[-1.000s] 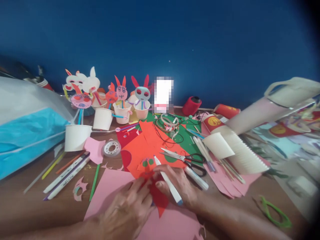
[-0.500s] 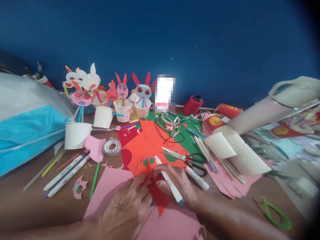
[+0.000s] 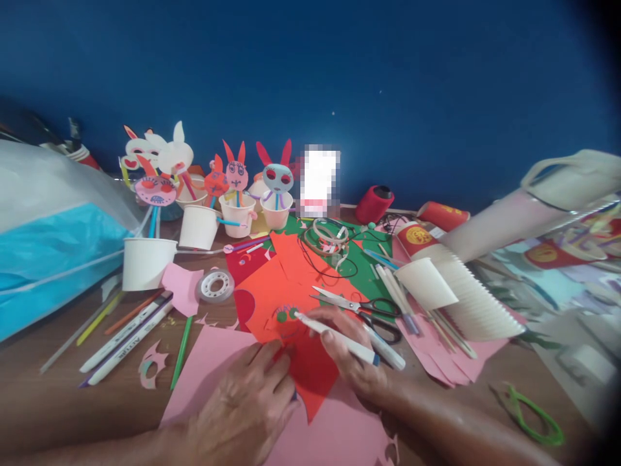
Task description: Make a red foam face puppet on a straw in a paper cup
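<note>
While the left hand (image 3: 247, 395) presses on the red paper (image 3: 313, 372), fingers together, the right hand (image 3: 352, 349) grips a white marker (image 3: 339, 340).

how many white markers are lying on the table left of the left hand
2. The farther marker lies beside the orange stick; the nearer marker is alongside it, closer to the green stick.

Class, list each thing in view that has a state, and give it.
Left hand: resting on the red paper
White marker: uncapped, in the right hand
Scissors: blades slightly open
Tape roll: lying flat
Leftmost white cup: upright
Cup stack: nested, on its side
Far red cup: lying sideways
</note>
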The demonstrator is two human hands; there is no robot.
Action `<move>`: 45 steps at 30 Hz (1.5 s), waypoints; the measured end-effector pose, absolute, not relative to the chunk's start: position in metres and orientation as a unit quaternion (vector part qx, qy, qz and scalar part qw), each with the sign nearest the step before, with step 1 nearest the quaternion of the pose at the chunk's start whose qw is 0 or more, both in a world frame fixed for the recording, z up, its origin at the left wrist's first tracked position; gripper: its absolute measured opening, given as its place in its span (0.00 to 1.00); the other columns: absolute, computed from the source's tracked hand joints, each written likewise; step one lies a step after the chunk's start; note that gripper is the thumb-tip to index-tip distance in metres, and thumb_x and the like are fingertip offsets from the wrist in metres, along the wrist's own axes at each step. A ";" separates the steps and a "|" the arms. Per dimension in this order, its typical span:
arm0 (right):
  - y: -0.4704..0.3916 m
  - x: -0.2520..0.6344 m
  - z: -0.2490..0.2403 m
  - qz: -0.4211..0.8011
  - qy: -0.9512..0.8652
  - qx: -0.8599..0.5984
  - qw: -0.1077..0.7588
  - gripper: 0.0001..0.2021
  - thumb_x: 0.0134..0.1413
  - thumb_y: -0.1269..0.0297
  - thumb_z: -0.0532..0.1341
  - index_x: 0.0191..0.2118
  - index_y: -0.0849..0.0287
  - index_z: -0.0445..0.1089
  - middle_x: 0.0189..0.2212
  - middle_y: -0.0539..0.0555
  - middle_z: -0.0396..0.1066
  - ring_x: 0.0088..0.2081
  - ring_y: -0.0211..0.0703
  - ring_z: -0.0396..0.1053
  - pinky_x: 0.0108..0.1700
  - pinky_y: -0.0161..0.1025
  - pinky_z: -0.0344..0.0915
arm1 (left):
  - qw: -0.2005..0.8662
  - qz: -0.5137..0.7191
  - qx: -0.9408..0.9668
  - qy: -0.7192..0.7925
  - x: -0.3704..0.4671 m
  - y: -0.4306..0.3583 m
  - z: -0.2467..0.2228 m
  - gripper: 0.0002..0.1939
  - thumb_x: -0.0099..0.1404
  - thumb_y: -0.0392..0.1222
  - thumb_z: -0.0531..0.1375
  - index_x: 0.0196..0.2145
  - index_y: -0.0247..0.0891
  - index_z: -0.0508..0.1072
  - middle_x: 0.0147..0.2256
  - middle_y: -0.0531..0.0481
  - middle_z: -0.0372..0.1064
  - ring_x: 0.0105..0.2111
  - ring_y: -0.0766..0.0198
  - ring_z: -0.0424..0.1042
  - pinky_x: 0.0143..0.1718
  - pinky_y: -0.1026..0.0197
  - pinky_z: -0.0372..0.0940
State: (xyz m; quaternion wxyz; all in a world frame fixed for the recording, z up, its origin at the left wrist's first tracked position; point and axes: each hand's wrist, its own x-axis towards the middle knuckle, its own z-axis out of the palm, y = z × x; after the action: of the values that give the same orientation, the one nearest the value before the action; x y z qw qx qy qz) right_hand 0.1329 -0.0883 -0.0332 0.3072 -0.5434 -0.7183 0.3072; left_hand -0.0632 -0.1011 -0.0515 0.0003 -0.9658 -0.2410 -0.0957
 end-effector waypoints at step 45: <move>-0.090 0.119 -0.065 0.307 -0.674 -0.610 0.281 0.06 0.47 0.67 0.56 0.25 0.57 0.69 0.19 0.46 0.71 0.20 0.33 0.67 0.21 0.28 0.58 | 0.015 -0.081 -0.965 -0.249 -0.064 -0.100 -0.054 0.07 0.61 0.40 0.53 0.33 0.39 0.70 0.39 0.47 0.69 0.42 0.53 0.63 0.46 0.49 0.47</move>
State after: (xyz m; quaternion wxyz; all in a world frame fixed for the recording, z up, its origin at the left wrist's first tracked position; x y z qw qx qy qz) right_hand 0.1193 -0.0901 -0.0655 0.2810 -0.6105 -0.6740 0.3067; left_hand -0.0640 -0.0997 -0.0542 0.0146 -0.9649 -0.2495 -0.0809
